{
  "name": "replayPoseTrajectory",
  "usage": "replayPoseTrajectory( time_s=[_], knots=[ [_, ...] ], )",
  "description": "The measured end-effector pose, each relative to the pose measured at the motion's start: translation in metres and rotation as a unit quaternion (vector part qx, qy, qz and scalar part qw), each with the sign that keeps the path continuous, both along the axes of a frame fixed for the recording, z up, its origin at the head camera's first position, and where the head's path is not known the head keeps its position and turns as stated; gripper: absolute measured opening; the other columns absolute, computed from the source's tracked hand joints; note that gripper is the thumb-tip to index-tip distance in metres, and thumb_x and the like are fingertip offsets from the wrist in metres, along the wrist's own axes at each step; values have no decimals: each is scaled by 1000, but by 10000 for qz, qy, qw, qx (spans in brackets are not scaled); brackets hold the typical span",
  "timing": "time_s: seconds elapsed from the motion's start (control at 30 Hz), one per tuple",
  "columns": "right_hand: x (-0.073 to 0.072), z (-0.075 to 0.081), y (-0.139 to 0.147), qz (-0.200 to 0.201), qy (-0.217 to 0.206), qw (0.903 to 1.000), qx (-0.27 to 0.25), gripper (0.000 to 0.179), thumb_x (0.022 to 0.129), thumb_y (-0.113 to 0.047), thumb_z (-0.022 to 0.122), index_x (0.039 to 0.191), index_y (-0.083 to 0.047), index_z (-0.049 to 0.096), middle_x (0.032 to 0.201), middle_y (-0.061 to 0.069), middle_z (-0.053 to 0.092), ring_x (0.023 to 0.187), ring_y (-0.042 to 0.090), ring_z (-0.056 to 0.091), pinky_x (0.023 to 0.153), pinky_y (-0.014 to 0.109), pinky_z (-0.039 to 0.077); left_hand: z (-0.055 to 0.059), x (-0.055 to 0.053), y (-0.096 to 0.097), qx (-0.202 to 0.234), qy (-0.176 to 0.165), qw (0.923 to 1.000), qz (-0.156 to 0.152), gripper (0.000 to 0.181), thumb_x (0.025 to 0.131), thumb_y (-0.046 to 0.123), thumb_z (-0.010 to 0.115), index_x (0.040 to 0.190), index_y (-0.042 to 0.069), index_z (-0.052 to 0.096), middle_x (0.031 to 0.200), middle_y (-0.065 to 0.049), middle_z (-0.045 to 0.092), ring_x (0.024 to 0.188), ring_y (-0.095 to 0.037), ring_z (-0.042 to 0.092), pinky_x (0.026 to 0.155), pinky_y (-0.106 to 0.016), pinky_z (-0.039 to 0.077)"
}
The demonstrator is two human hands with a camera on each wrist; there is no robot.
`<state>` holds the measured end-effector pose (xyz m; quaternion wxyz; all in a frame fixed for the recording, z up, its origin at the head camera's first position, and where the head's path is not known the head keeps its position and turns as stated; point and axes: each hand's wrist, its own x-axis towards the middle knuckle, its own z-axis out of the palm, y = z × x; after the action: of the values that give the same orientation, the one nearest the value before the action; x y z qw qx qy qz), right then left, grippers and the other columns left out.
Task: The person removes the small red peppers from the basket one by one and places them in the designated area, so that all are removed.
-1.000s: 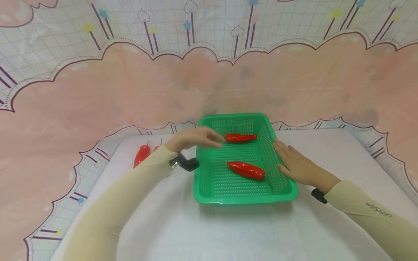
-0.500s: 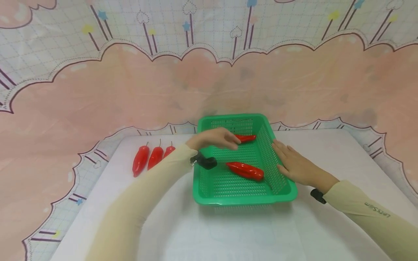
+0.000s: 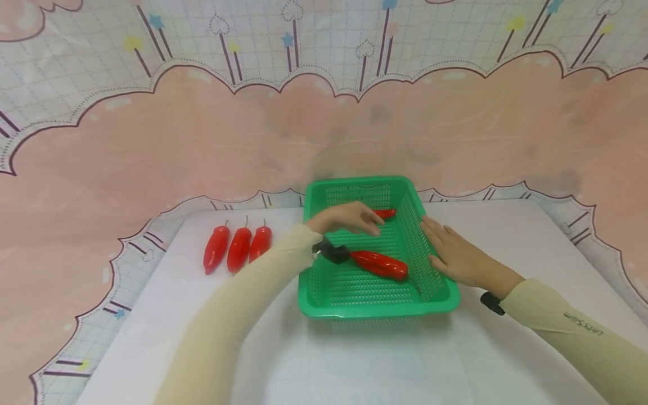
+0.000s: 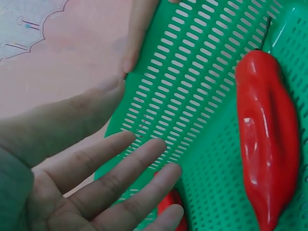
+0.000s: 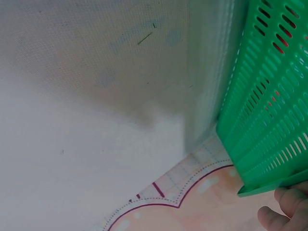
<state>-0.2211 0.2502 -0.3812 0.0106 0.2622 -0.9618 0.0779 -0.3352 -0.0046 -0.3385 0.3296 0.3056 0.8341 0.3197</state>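
A green perforated plastic basket sits on the white table. Inside it, one red pepper lies toward the front and another red pepper toward the back, partly covered by my left hand. That hand hovers over the basket with loose, spread fingers; in the left wrist view its palm is empty, with the front pepper off to the side. My right hand rests on the basket's right rim with fingers straight. Only its fingertips show at the rim in the right wrist view.
Left of the basket, three red peppers lie in a row with stems pointing away; my left sleeve overlaps the rightmost. A patterned curtain hangs behind the table's far edge. Both wrists wear dark camera mounts.
My left hand has moved right, from the basket's left rim to over its middle, uncovering the row of peppers on the table. The right hand stays at the rim.
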Motion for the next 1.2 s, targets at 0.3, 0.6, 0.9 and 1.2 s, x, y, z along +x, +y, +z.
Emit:
replayPoseTrajectory(
  time_s=[0.3, 0.6, 0.9, 1.2],
  knots=[
    [-2, -2, 1, 23, -5, 10000, 2, 64, 95, -20, 42, 145, 10, 16, 155, 26, 13, 142, 42, 17, 114, 58, 19, -14, 0, 7, 158, -41, 9998, -70, 45, 89, 18, 63, 131, 6, 53, 128, -11, 61, 120, -22, 56, 103, -40, 44],
    [-2, -3, 2, 25, 19, 10000, 25, 64, 94, -20, 42, 145, 11, 17, 154, 27, 14, 141, 43, 18, 114, 58, 20, -29, 0, 11, 352, -38, 9994, -6, 46, 87, 12, 65, 131, 1, 52, 126, -16, 61, 119, -25, 57, 103, -39, 45],
    [-2, -2, 1, 3, 13, 10000, 15, 64, 95, -20, 42, 145, 10, 16, 154, 27, 14, 142, 43, 17, 114, 58, 20, -40, -1, 11, 347, 44, 9994, -16, 48, 86, 13, 67, 130, 3, 54, 125, -13, 63, 117, -21, 59, 97, -31, 49],
    [-2, -3, 1, -4, 58, 10000, -24, 65, 94, -20, 42, 145, 10, 16, 154, 27, 14, 141, 43, 18, 113, 58, 21, -42, 2, 12, 386, 105, 9992, -82, 46, 85, 10, 68, 128, -1, 54, 124, -16, 62, 114, -23, 60, 96, -28, 49]
  ],
)
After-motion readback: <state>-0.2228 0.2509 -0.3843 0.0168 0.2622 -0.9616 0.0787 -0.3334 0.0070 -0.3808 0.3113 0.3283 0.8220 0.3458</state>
